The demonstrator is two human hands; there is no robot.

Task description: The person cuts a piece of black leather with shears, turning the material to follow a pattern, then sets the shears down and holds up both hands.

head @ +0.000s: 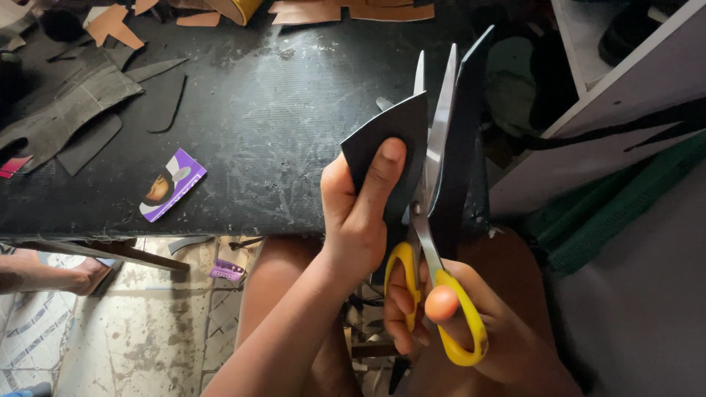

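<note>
Above the scuffed black worktable (250, 132), the left hand (357, 213) pinches a dark flat sheet piece (390, 136) while the right hand (448, 323) grips open yellow-handled scissors (434, 220), whose blades could nick that close thumb.

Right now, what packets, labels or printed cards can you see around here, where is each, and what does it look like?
Printed card: lies flat on the black worktable, left of the left hand; rectangular, purple and white with a small picture.
Small packet or card: on the floor under the table's edge; purple and white, partly hidden.
No screens or signs show.
</note>
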